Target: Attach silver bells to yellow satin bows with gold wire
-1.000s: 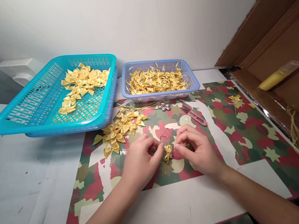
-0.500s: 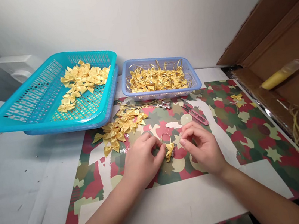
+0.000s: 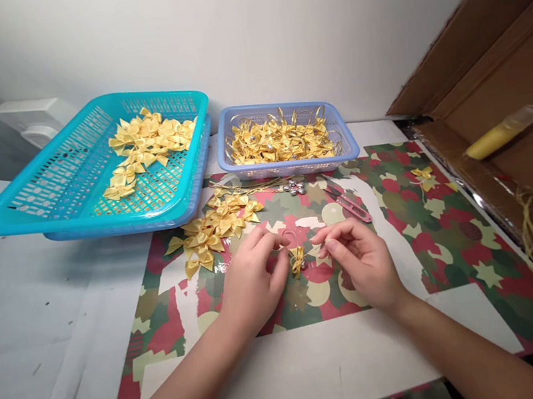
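Observation:
In the middle of the patterned sheet is a small yellow ribbon bow (image 3: 297, 259) with a thin gold cord loop (image 3: 289, 234) above it and a silver bell (image 3: 304, 264) at its right side. My left hand (image 3: 257, 275) has thumb and fingertips closed at the bow's left edge; the exact grip is partly hidden. To the right of the bow, my right hand (image 3: 359, 259) pinches thumb against fingers. What lies in that pinch is too thin to make out.
Loose yellow bows (image 3: 220, 224) lie left, below a turquoise basket (image 3: 191, 171) of bows. Behind stands a purple-blue basket (image 3: 287, 169) of corded bows. Gold cords (image 3: 244, 188), silver bells (image 3: 293, 187) and pink thread snips (image 3: 351, 205) lie nearby. A cardboard box (image 3: 506, 53) borders the right.
The bow with its loop and bell has shifted slightly away from me and left. My right fingers have come a little closer to it and closed more.

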The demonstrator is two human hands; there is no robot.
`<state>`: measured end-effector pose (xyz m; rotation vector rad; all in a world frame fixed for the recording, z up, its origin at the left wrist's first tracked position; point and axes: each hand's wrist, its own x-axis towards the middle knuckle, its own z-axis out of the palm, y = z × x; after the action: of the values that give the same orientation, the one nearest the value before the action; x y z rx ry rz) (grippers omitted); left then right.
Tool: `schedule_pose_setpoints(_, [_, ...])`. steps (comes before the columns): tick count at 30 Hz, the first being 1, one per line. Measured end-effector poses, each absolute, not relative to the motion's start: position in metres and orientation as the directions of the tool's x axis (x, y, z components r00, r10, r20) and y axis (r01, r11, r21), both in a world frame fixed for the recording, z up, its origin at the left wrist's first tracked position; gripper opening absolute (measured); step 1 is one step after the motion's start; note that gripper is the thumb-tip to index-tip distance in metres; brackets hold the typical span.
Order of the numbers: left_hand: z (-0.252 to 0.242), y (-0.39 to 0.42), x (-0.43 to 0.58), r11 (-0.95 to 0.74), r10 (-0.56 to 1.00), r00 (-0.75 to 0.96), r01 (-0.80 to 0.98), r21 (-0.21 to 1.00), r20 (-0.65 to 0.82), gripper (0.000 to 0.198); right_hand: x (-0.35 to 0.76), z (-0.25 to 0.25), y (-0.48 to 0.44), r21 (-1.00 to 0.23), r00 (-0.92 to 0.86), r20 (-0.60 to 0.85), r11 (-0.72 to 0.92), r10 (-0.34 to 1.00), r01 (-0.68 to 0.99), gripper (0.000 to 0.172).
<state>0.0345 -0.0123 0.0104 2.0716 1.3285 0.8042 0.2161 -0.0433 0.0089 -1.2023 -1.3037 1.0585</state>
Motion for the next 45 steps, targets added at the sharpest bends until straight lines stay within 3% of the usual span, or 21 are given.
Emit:
schedule_pose_setpoints(5, [0.013, -0.012, 0.037, -0.452, 0.864, 0.436, 0.451, 0.770, 0.252, 0.011, 0.215, 0.008, -0.041, -0.987, 0.014, 0.137, 0.135, 0.990, 0.088, 0.008])
schedule_pose_setpoints(13, [0.011, -0.003, 0.040, -0.301, 0.911, 0.387, 0.395, 0.868, 0.139, 0.013, 0.210, 0.011, -0.033, -0.990, 0.042, 0.131, 0.129, 0.990, 0.065, 0.011])
schedule_pose_setpoints(20, [0.015, 0.002, 0.037, -0.247, 0.922, 0.384, 0.466, 0.850, 0.058, 0.014, 0.212, 0.009, -0.028, -0.993, 0.071, 0.118, 0.116, 0.990, 0.033, 0.013])
schedule_pose_setpoints(32, [0.011, 0.000, 0.037, -0.304, 0.904, 0.419, 0.484, 0.821, 0.088, 0.013, 0.222, 0.008, -0.022, -0.988, 0.144, 0.155, 0.153, 0.977, 0.026, 0.010])
schedule_pose_setpoints(40, [0.016, 0.005, 0.032, -0.254, 0.917, 0.394, 0.441, 0.861, 0.069, 0.019, 0.223, 0.007, -0.023, -0.991, 0.141, 0.136, 0.134, 0.981, 0.021, 0.009])
schedule_pose_setpoints(45, [0.017, 0.009, 0.032, -0.300, 0.862, 0.500, 0.380, 0.875, 0.078, 0.013, 0.222, 0.007, -0.022, -0.989, 0.138, 0.147, 0.147, 0.980, 0.007, 0.008])
